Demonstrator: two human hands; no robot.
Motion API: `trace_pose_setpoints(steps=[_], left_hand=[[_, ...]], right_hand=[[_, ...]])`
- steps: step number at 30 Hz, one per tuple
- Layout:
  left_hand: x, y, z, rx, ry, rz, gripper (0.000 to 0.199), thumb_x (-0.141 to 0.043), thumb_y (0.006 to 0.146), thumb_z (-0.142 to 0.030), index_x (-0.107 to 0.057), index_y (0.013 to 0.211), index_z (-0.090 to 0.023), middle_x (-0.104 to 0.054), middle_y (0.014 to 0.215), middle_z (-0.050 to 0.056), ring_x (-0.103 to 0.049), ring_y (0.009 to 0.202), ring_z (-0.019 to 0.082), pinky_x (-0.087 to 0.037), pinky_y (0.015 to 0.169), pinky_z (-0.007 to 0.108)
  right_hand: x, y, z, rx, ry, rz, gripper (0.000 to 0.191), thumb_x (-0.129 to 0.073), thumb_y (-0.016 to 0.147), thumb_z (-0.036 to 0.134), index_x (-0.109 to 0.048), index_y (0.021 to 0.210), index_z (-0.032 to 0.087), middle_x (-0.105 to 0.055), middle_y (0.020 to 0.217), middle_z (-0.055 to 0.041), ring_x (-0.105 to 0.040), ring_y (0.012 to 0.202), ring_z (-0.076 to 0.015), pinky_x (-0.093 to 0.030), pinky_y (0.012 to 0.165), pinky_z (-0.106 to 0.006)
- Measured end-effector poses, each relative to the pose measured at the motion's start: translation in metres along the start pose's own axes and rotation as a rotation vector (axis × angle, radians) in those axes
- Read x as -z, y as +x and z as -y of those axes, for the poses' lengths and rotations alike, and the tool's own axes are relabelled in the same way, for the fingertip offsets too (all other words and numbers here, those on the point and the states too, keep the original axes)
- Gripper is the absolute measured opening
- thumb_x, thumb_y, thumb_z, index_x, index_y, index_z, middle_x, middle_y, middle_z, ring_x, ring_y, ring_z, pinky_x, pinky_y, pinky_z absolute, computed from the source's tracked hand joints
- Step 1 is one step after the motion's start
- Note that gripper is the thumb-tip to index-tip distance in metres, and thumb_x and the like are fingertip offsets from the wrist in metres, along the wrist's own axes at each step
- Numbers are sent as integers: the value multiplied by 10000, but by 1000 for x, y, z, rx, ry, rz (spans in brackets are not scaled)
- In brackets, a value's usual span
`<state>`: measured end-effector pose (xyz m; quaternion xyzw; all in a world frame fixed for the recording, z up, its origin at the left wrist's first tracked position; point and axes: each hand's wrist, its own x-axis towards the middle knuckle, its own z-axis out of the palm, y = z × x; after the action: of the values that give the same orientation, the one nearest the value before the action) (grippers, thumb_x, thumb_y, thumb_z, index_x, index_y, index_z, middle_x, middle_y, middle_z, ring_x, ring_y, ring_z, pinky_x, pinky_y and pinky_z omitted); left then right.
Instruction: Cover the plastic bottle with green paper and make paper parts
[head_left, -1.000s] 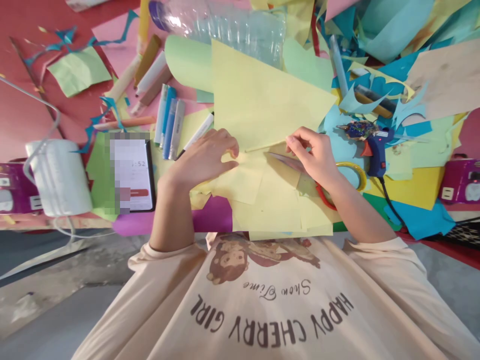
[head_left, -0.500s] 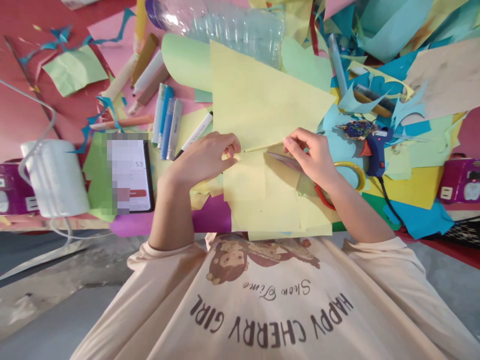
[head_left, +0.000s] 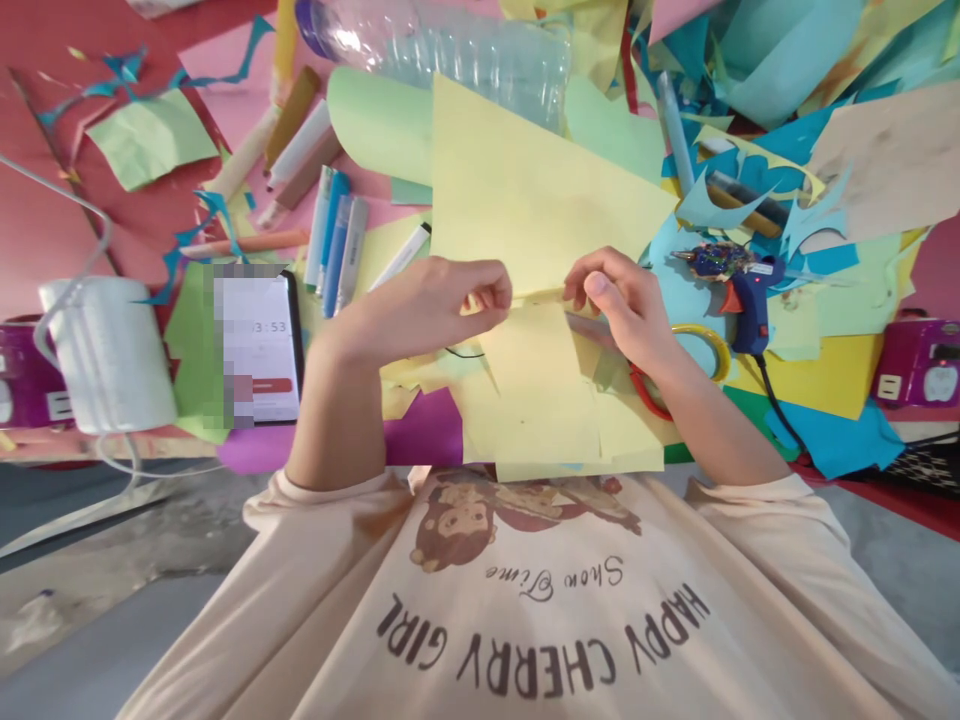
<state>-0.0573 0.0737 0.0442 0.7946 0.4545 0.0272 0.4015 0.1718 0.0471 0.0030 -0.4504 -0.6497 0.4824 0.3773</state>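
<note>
A thin, tightly rolled yellow paper strip [head_left: 536, 298] spans the short gap between my two hands. My left hand [head_left: 454, 300] has its fingers closed at the strip's left end. At the other end are the bent fingers of my right hand [head_left: 619, 305], its thumb lifted a little; part of that grip is hidden. Beyond the hands lies a large yellow paper sheet [head_left: 525, 190], with smaller yellow sheets [head_left: 532, 400] nearer my body. Scissors [head_left: 709, 350] with yellow and red handles lie under my right hand and wrist, their blades partly covered.
A blue glue gun [head_left: 752, 305] with a cord lies at the right. At the left are several markers [head_left: 337, 250], a phone [head_left: 259, 345] and a white cylinder [head_left: 109, 355]. A clear plastic bottle [head_left: 457, 60] lies at the back among coloured paper scraps.
My left hand has moved right, closing on the strip's left end and narrowing the gap between the hands. My right thumb has lifted back from the fingertips. The large sheet has shifted slightly right.
</note>
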Motion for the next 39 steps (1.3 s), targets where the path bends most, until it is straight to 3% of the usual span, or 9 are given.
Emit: trace_pose_setpoints(steps=[5, 10, 15, 21, 26, 32, 39], left_hand=[[-18, 23, -15, -33, -266, -255, 69, -576, 782, -248, -634, 779, -210, -676, 782, -12, -627, 749, 130, -499, 744, 269], [-35, 28, 2, 11, -466, -402, 98, -633, 766, -284, -637, 774, -186, -685, 783, 17, -627, 720, 129, -533, 719, 290], [-44, 25, 12, 19, -473, -501, 99, -596, 800, -289, -630, 801, -196, -698, 818, 21, -657, 759, 127, -560, 745, 287], [-51, 25, 6, 8, -542, -488, 184, -622, 814, -314, -715, 943, -222, -759, 982, 26, -703, 893, 161, -584, 764, 264], [-51, 25, 9, -5, -549, -517, 209, -643, 829, -355, -747, 975, -248, -766, 1031, 4, -705, 986, 189, -587, 858, 319], [-55, 27, 20, -14, -573, -469, 260, -588, 870, -407, -734, 1040, -275, -752, 1080, 0, -696, 1048, 211, -590, 875, 364], [-55, 26, 21, -15, -548, -468, 217, -578, 870, -330, -743, 1002, -283, -752, 1067, -12, -696, 1043, 206, -585, 886, 369]], right_hand=[[1, 3, -3, -37, 75, 12, 273, -671, 817, 468, -609, 881, 211, -613, 782, 14, -582, 728, -107, -455, 625, -235], [1, 5, -9, -71, 25, -87, 194, -670, 829, 406, -647, 846, 215, -653, 800, 14, -567, 673, -92, -446, 587, -235], [0, 6, -12, -60, 73, -96, 213, -667, 828, 433, -643, 844, 222, -662, 810, 17, -607, 719, -99, -498, 637, -244], [0, 6, -10, -75, 94, -132, 248, -684, 806, 460, -630, 821, 218, -653, 770, 25, -617, 709, -101, -526, 651, -253], [2, 5, -7, -128, 79, -129, 245, -661, 830, 463, -686, 933, 242, -646, 706, 30, -581, 610, -89, -497, 568, -236], [3, 6, -10, -89, 142, -161, 218, -700, 794, 444, -749, 886, 253, -718, 829, 4, -660, 775, -133, -558, 715, -296], [8, 6, -8, -134, 122, -95, 235, -666, 826, 448, -757, 928, 257, -647, 673, 22, -573, 606, -101, -490, 556, -246]])
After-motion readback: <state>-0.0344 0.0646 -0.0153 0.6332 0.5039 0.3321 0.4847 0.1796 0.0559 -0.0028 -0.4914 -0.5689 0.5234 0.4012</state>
